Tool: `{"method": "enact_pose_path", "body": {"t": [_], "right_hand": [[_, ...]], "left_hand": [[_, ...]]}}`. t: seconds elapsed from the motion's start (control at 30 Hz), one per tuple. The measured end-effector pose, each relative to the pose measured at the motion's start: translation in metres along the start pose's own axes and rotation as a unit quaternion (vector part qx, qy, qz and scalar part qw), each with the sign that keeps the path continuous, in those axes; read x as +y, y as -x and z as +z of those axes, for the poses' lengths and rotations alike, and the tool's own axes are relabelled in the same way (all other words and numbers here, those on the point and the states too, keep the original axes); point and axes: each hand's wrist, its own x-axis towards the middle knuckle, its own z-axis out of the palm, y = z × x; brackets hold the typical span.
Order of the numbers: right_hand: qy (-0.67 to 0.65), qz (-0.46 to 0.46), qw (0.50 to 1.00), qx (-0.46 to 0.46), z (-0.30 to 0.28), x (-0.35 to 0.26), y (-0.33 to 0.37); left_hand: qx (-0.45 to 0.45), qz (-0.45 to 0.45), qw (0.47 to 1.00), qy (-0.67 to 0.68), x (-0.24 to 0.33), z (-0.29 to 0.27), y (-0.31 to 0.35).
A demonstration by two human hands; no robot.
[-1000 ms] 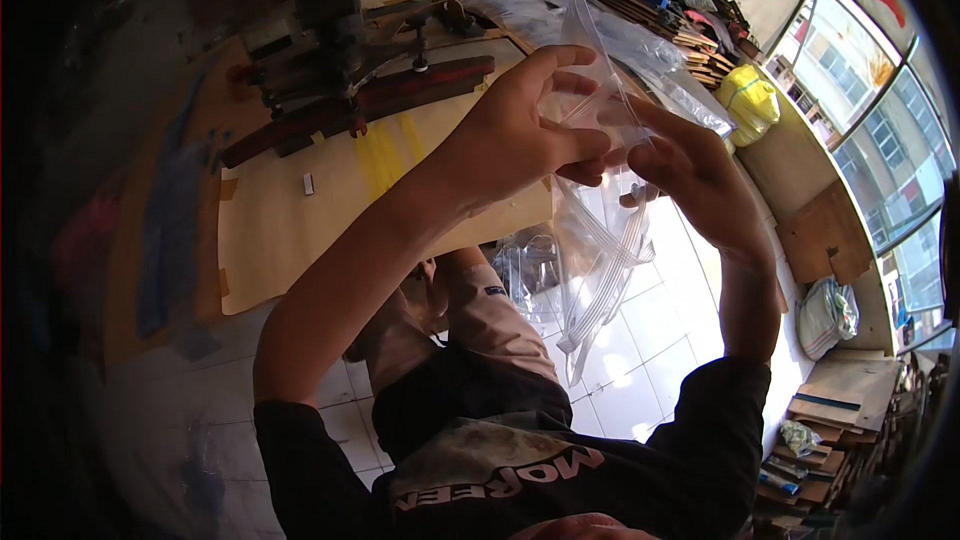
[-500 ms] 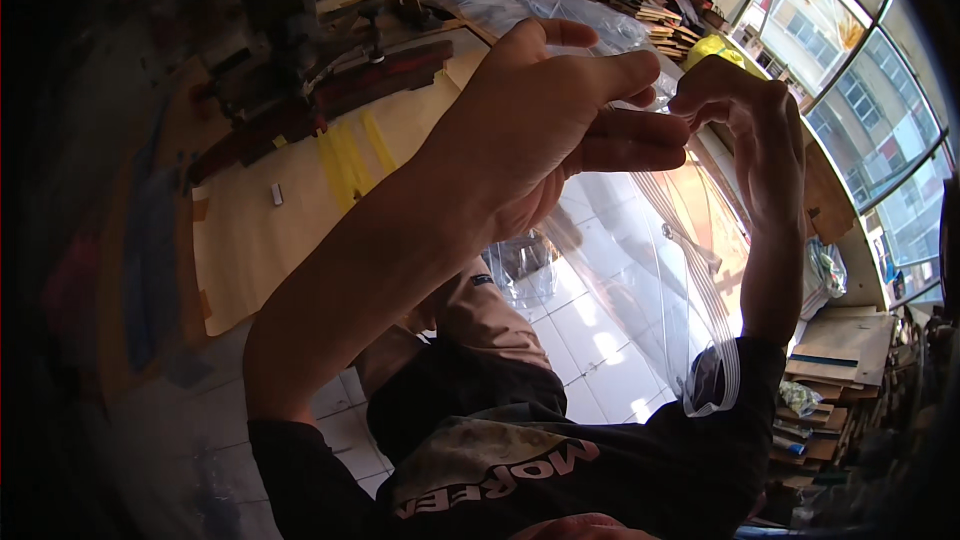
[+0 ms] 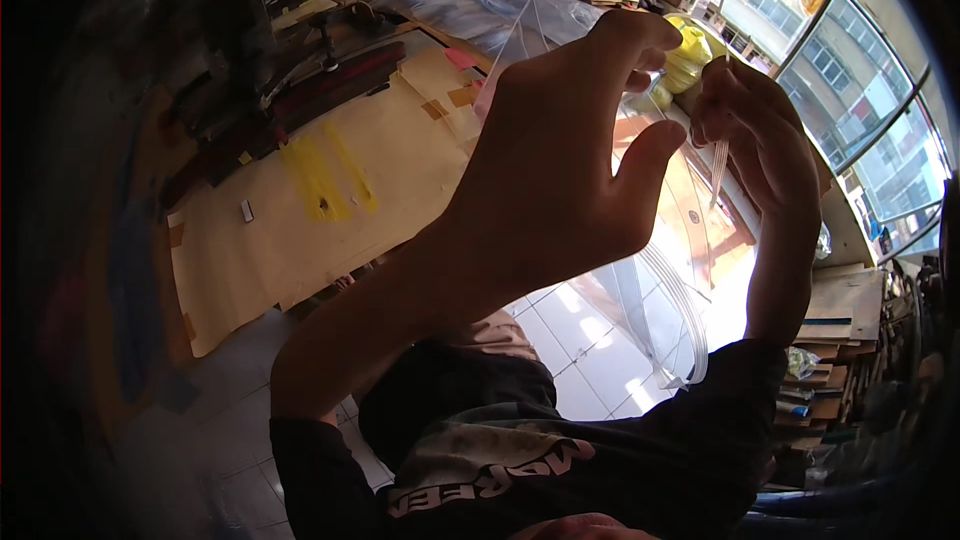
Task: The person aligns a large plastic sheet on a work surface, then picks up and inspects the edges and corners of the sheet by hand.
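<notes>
My right hand point(image 3: 762, 135) is raised at the right, its fingers pinched together on the white-striped edge of a clear plastic bag point(image 3: 640, 315). From there the bag hangs down behind my left hand toward my right upper arm, and its striped edge curves over the bright floor. My left hand point(image 3: 560, 160) is raised in front of the bag, thumb spread away from the bent fingers. Nothing shows in the gap between thumb and fingers. Part of the clear film rises behind this hand's knuckles, and whether the fingertips touch it cannot be made out.
At the left, a dark machine point(image 3: 290, 80) stands over a worktable covered with tan board point(image 3: 400, 175) and yellow tape. Clear plastic sheets point(image 3: 440, 10) lie at the back. A yellow bag point(image 3: 688, 55) sits near the window. Stacked boards point(image 3: 840, 320) are at the right.
My left hand has turned and its thumb has spread away from the fingers. My right hand now shows the striped bag edge in its pinch. The view has shifted slightly.
</notes>
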Motion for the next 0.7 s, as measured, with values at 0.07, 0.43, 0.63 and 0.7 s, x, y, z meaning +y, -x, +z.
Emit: {"method": "enact_pose_path", "body": {"t": [0.07,0.43,0.63,0.7], "right_hand": [[-0.077,0.003,0.996,0.052,-0.005,0.000,-0.004],[0.157,-0.071,0.958,-0.231,-0.026,-0.063,0.009],[0.270,0.149,0.943,-0.124,-0.004,-0.055,-0.003],[0.097,0.012,0.988,-0.117,0.001,-0.022,-0.028]], "left_hand": [[-0.045,0.226,0.968,-0.100,0.005,0.002,0.019],[0.092,0.340,0.895,-0.272,0.001,0.024,-0.012],[0.126,0.246,0.879,-0.390,-0.029,0.014,-0.043],[0.210,0.275,0.886,-0.310,-0.037,-0.022,-0.033]]}}
